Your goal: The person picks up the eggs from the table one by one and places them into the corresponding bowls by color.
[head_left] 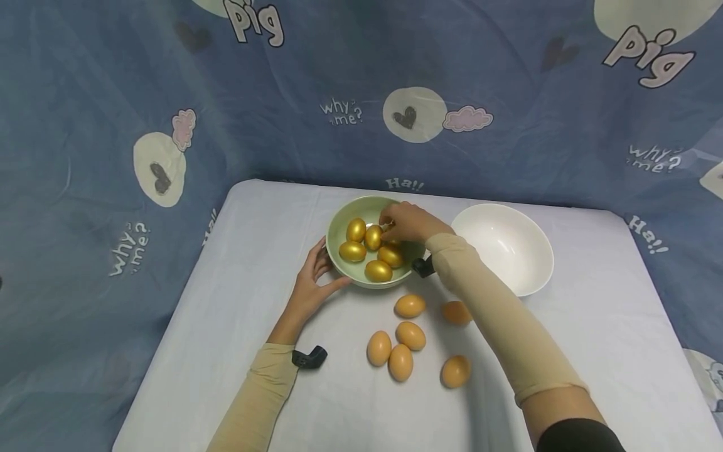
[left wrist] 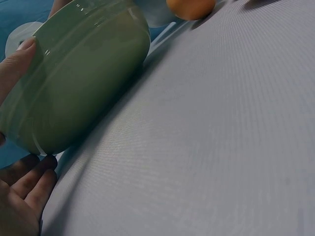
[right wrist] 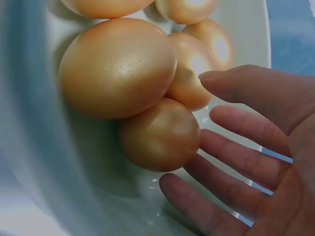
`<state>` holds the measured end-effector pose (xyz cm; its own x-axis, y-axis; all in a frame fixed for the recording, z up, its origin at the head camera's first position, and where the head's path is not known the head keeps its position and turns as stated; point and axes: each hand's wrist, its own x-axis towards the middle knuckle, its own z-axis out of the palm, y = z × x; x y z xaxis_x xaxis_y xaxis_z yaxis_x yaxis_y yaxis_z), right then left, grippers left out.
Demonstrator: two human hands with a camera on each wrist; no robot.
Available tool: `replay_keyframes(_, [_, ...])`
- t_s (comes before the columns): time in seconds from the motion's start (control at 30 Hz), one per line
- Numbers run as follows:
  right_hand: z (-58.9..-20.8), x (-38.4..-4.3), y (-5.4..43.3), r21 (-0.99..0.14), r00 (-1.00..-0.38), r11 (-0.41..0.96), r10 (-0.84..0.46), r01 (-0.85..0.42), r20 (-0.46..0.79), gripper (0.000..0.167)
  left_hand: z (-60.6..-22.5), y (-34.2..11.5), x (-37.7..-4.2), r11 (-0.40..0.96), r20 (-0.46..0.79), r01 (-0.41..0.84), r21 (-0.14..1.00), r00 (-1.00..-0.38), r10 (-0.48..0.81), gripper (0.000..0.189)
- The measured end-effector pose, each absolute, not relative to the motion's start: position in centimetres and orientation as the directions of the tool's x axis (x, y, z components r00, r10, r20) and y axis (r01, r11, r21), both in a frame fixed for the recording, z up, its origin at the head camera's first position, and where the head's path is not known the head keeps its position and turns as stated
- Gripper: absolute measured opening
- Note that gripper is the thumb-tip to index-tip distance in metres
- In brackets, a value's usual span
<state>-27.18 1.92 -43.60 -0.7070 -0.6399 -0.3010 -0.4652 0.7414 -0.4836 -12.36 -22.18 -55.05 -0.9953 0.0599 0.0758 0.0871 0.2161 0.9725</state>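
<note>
A light green bowl (head_left: 361,274) holds several golden eggs (head_left: 378,271). My left hand (head_left: 312,285) touches the bowl's left side, its thumb spread along the near wall and its fingertips low against the outer wall. Over the bowl's right part reaches my right hand (head_left: 415,223), fingers down among the eggs and covering some of them. In the right wrist view its fingers are spread and loosely extended. The fingertips lie right at one golden egg (right wrist: 160,135), with the thumb apart above it.
Several brown eggs (head_left: 410,336) lie on the white cloth (head_left: 339,402) nearer than the green bowl. A white bowl (head_left: 505,248) stands to the right, partly behind the right forearm. Blue printed fabric (head_left: 316,150) hangs behind the table.
</note>
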Motion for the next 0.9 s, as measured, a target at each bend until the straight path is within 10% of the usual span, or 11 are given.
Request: replay_keyframes(0.9, [-44.4,-19.9,6.9,-0.623,-0.743,0.594,-0.668,-0.508,-0.031,0.038,-52.6,-21.4,-11.6,0.227,0.026,0.037,0.973,-0.998,0.049,0.104])
